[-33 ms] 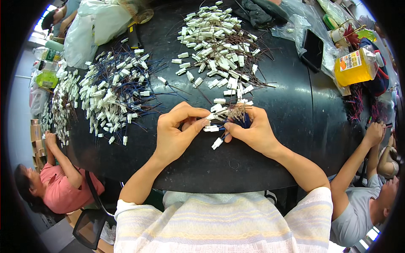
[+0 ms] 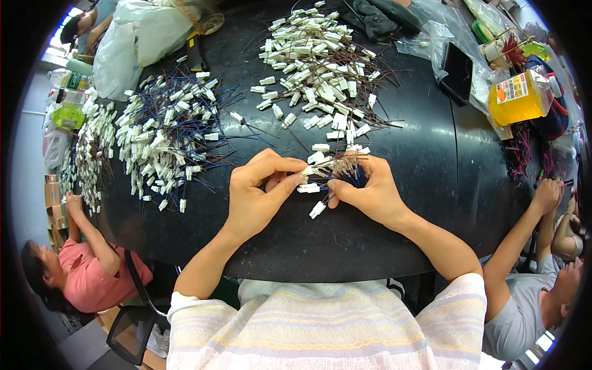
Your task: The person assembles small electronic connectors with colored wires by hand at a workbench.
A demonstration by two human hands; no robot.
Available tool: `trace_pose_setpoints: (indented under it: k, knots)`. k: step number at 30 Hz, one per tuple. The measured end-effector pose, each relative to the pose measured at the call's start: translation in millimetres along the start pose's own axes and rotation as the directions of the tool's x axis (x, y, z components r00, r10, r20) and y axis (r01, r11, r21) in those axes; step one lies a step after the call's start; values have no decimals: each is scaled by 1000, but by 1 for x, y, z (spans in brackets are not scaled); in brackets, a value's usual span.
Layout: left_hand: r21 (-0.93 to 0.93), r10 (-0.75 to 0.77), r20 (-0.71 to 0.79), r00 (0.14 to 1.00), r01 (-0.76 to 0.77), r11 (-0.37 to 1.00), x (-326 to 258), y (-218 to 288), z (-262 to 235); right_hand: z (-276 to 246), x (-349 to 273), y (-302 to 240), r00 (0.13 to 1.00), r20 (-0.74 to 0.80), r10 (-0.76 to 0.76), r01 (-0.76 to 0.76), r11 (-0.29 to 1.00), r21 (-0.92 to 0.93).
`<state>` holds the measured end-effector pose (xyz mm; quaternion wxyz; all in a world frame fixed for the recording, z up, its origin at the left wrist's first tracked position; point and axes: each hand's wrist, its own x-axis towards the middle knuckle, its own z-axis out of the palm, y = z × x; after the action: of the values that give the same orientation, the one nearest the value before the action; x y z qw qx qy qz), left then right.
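Head view: left hand (image 2: 256, 197) pinches a white connector (image 2: 307, 187); right hand (image 2: 370, 192) clasps a wire bundle (image 2: 345, 168).

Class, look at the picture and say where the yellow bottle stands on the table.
In the head view the yellow bottle stands at the table's far right edge, just right of the black phone and above the red wire bundle.

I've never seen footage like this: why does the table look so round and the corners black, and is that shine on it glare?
Head view: the fisheye lens bends the black table toward the rim and leaves dark corners; soft overhead light gives pale sheen on its right side; the hands, left hand and right hand, stay sharp, with faint shadows beneath.
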<state>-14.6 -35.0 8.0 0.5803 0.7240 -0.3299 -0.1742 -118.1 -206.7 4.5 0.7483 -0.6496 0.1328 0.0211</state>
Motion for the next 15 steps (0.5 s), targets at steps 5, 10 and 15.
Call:
trace_pose_setpoints:
  k: [5,10,15]
  knots:
    - [86,29,59,998,-34,996,-2,6,1,-3,-1,-3,1000,-16,24,-21,986,163]
    - [146,120,77,990,-130,981,-1,8,5,1,-3,-2,1000,-24,17,-15,996,90]
    - [200,197,78,977,-209,957,-3,7,12,1,-3,-2,1000,7,1,-1,997,77]
